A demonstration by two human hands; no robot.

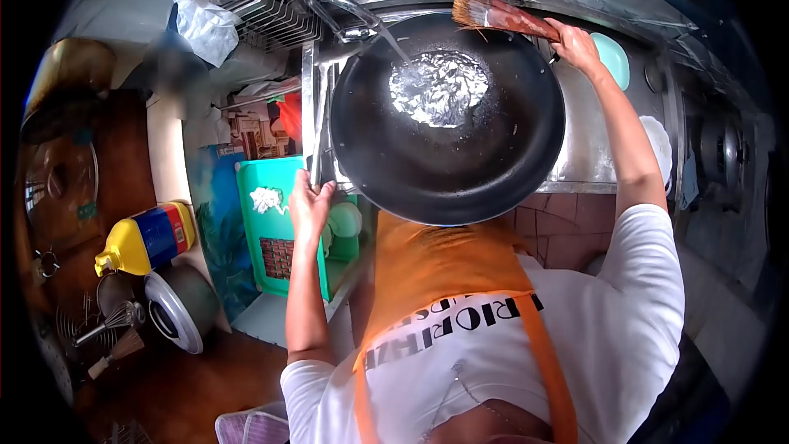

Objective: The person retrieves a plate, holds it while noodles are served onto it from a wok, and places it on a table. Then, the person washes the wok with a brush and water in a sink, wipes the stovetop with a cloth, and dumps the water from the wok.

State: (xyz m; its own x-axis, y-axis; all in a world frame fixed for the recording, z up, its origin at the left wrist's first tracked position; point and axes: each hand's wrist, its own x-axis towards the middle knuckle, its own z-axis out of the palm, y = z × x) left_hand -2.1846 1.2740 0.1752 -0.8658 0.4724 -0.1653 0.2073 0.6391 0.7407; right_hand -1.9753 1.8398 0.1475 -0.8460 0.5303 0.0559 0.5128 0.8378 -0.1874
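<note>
A large dark wok [444, 173] sits over the sink, with water from the curved tap [349, 8] running into its middle. My right hand [575, 45] is closed around the reddish-brown handle of a stiff-bristled brush [509, 16]. The bristles point left, above the wok's far rim. My left hand [310, 207] is closed on a long, slim metal handle [319, 131] beside the wok's left rim. The kind of tool at its far end cannot be made out.
A dish rack [275, 16] stands behind the tap. A green tray [251, 222] lies below my left hand. Farther left are a yellow bottle [123, 247], a lidded pot [197, 304] and a whisk [115, 325]. A pale green dish [612, 62] lies beyond my right hand.
</note>
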